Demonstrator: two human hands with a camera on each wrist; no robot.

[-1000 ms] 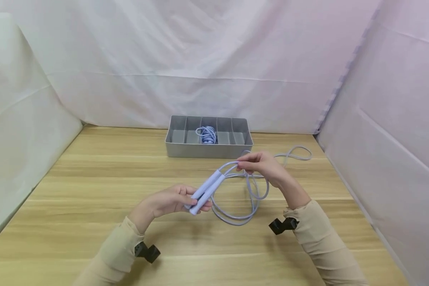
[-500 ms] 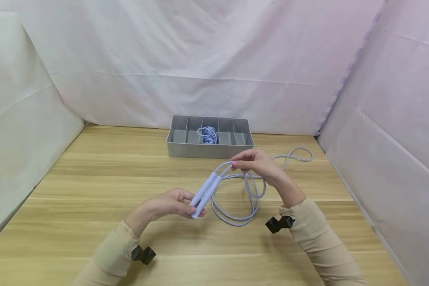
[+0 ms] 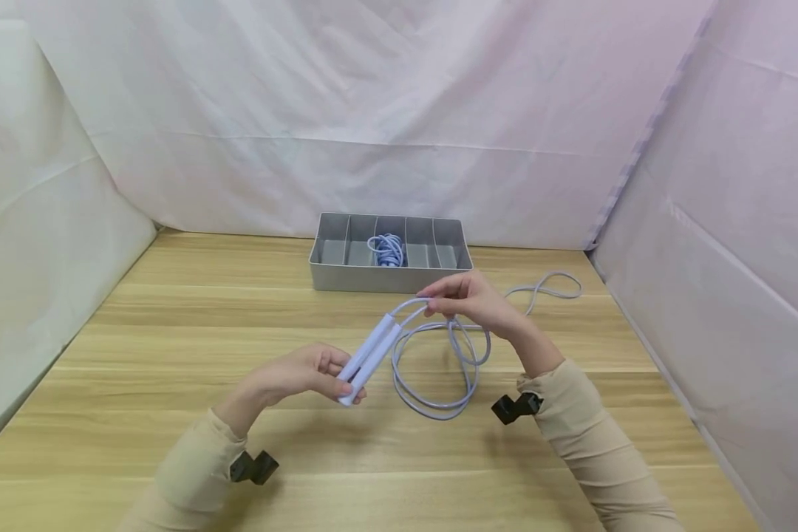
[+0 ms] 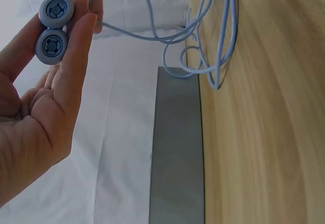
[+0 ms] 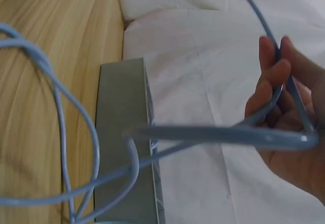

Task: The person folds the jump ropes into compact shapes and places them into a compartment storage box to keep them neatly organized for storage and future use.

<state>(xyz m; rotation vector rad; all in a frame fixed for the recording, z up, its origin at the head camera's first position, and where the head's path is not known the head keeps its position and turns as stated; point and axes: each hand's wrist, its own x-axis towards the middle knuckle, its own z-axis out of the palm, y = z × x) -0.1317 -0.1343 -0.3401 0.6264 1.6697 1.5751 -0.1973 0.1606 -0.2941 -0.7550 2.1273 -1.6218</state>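
My left hand pinches the two pale blue handles of a jump rope near their lower ends, side by side and tilted up to the right. In the left wrist view the round ends of the handles face the camera between thumb and fingers. Just beyond the handles' other ends, my right hand pinches the two strands of the cord between thumb and fingertips. From there the cord falls in loose loops; one loop reaches the right of the table. The right wrist view shows cord running through the fingers.
A grey box with several compartments stands at the back of the wooden table. A coiled blue rope lies in its middle compartment. White cloth hangs behind and at both sides.
Both hands have moved a little to the left with the handles and cord still held. The loop at the far right has hardly moved.
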